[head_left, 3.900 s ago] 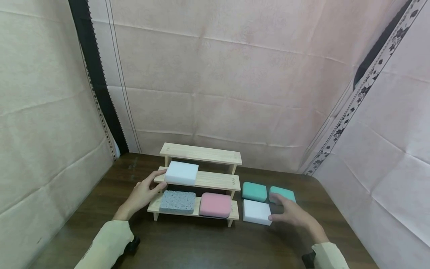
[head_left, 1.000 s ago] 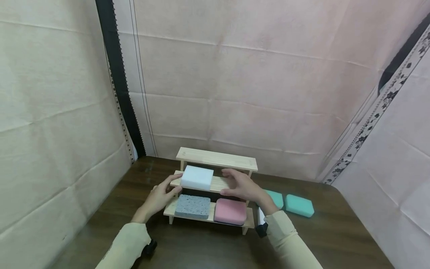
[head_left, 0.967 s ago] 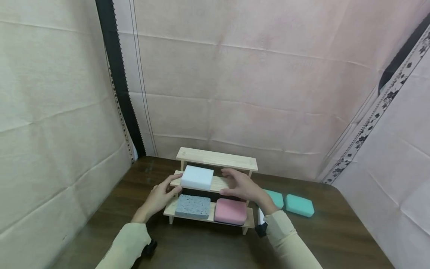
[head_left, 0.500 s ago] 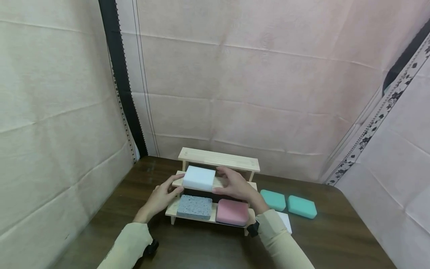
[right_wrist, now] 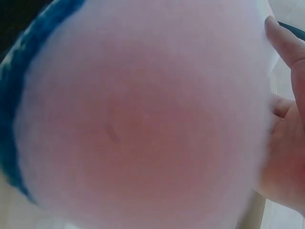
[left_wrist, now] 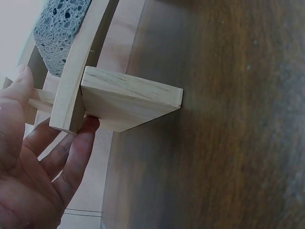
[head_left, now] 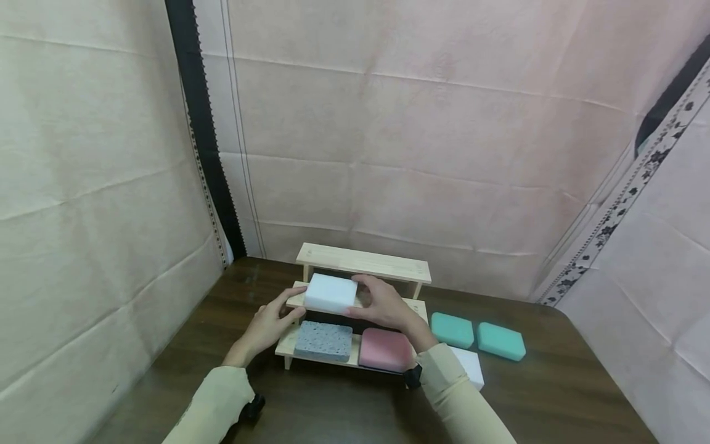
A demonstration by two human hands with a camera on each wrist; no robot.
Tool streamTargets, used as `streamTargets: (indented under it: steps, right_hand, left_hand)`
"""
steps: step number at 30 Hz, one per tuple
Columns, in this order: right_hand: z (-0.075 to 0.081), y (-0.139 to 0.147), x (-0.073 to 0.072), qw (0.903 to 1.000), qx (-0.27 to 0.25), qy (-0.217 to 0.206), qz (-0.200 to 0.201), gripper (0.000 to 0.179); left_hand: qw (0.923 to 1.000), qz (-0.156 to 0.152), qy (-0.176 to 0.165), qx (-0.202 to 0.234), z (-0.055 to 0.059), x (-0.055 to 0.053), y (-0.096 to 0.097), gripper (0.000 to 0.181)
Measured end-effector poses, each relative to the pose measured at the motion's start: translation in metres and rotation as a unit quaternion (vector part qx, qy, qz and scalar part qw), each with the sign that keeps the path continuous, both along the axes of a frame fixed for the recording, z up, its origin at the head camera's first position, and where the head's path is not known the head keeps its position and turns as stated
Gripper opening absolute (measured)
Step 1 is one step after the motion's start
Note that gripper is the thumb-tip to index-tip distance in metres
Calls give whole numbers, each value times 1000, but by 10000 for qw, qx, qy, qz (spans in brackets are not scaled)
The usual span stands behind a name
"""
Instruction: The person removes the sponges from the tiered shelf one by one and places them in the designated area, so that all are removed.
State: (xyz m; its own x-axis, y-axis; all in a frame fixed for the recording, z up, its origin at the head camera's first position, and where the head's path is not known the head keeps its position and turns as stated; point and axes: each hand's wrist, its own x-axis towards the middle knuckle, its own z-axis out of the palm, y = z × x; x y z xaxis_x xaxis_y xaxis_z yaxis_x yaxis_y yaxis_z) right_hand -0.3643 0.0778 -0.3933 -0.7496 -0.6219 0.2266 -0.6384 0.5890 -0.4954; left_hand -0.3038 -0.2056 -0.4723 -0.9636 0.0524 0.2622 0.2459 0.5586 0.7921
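A white sponge block [head_left: 331,292] sits on the middle step of a three-tier wooden rack [head_left: 363,261]. My left hand [head_left: 263,330] is at the sponge's left side, index finger farther back and thumb at the front corner. In the left wrist view, the fingers [left_wrist: 78,152] curve around the rack's end, below the thumb. Across from it, my right hand [head_left: 384,303] holds the sponge's right side between thumb and fingers. A grey-blue porous sponge [head_left: 323,341] and a pink sponge [head_left: 385,349] lie on the bottom step. The pink sponge [right_wrist: 143,119] fills most of the right wrist view, blurred.
Two teal sponges [head_left: 501,341] lie on the dark wooden table [head_left: 333,407] right of the rack. Nearer, another white block [head_left: 470,366] is partly hidden by the right sleeve. Pale cloth walls [head_left: 416,123] stand behind and to both sides.
My right hand has moved from the white block on the table to the rack, then left until its fingers meet the white sponge. The left hand stays at the sponge's left side.
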Motion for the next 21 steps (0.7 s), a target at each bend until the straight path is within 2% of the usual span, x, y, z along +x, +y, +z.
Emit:
streamTargets:
  steps: [12,17,21]
  right_hand:
    - [3,10,4,10000,38,4,-80,80]
    - [5,16,8,9998,51,-94,-142,80]
    - [6,20,9,9998,77,-6,-190,80]
  left_hand:
    - [10000,46,-8,0,-4,-1,1,51]
    - [9999,27,56,-101,-5,0,-1,53]
    - [9998,25,142,-164,-4,-1,-2,53]
